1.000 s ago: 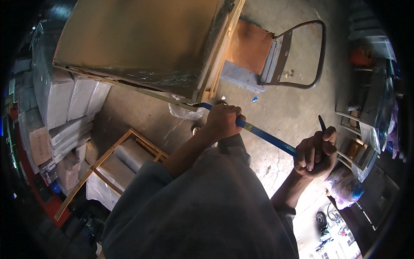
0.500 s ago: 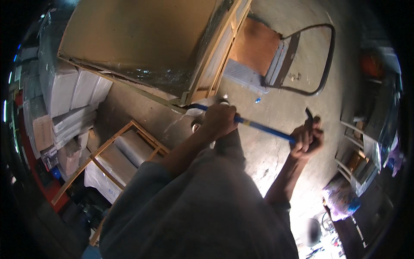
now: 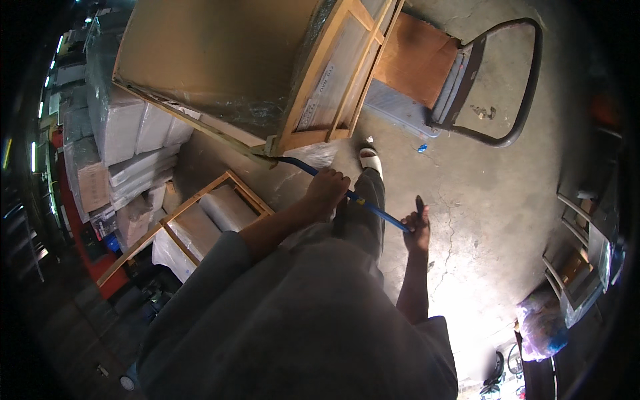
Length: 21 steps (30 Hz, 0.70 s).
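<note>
A blue crowbar (image 3: pixel 385 215) with a dark curved hook at its right end runs slantwise in front of me. Its far tip meets the lower corner of the wooden crate (image 3: pixel 340 139), by a wooden slat (image 3: pixel 200 125) along the crate's bottom edge. Whether the tip sits under the wood, I cannot tell. My left hand (image 3: pixel 327 191) is wrapped round the bar's upper part. Near the hooked end, my right hand (image 3: pixel 417 232) grips it too. Inside the crate frame stands a large brown panel (image 3: pixel 213 57) with clear plastic film around it.
Wrapped boxes (image 3: pixel 120 127) are stacked at the left. A wooden frame with plastic-wrapped pieces (image 3: pixel 193 227) lies nearer. Beyond the crate to the right is a metal-framed chair (image 3: pixel 533 73) with cardboard (image 3: pixel 417 60) on it. Racks and a plastic bag (image 3: pixel 543 327) stand far right.
The crowbar's hooked end and my right hand have swung left, closer to my left hand. The bar slopes more steeply now, its tip still at the crate corner. A white sandal shows more fully.
</note>
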Motion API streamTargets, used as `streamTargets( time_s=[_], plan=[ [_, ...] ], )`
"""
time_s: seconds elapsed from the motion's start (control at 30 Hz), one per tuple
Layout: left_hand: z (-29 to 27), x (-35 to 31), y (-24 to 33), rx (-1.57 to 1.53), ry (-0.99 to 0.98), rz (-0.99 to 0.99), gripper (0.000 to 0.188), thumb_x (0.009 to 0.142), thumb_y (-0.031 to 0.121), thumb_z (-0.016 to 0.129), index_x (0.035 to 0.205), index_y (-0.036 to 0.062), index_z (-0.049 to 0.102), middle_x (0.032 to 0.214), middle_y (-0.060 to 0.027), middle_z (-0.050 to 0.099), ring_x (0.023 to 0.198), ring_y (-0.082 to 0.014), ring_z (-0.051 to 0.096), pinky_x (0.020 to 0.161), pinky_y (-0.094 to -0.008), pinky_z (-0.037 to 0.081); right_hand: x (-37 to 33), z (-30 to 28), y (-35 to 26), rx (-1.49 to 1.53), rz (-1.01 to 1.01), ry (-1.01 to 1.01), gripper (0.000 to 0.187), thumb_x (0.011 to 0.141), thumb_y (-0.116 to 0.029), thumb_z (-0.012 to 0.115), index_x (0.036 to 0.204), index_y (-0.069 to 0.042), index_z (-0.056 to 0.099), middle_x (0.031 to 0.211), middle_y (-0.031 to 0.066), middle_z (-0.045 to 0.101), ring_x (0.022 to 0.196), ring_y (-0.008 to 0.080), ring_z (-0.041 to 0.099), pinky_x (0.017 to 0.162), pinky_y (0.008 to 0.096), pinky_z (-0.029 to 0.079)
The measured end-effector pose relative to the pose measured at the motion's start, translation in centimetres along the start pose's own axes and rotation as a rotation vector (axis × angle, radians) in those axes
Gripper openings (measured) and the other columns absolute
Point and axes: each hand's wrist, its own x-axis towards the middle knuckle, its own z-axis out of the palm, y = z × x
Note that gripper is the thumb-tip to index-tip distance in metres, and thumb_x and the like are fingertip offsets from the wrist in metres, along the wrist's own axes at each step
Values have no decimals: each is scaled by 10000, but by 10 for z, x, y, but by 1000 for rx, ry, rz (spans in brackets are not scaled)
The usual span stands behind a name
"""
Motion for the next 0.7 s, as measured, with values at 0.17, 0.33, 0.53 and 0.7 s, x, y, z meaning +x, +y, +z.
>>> streamTargets(
  time_s=[0.17,0.33,0.53,0.7],
  plan=[
    [38,-6,-24,82,-81,-5,138,786,167,649,883,69,658,906,-117,654,939,-291,630,867,-421,459,56,-22,103,38,216,137,642,881,-573,658,1312,-106,570,538,-44,243,490,102,335,538,289,372],
    [50,-8,-38,160,-49,14,105,753,146,665,826,72,677,880,-110,660,926,-272,639,872,-403,462,88,-11,150,94,270,215,614,861,-616,663,1219,-121,610,525,-37,249,456,114,345,472,284,337],
    [62,-8,-40,228,-48,-16,82,750,137,659,794,76,691,834,-109,662,892,-265,640,840,-378,463,115,-15,195,132,206,113,554,864,-628,649,1162,-161,622,520,-32,292,455,113,375,456,289,318],
    [82,-7,-49,309,-131,-39,103,776,176,664,809,91,712,827,-103,672,871,-246,648,831,-365,463,126,-14,249,294,116,66,549,830,-665,659,1116,-199,610,522,-22,350,470,120,411,459,286,324]
  ],
)
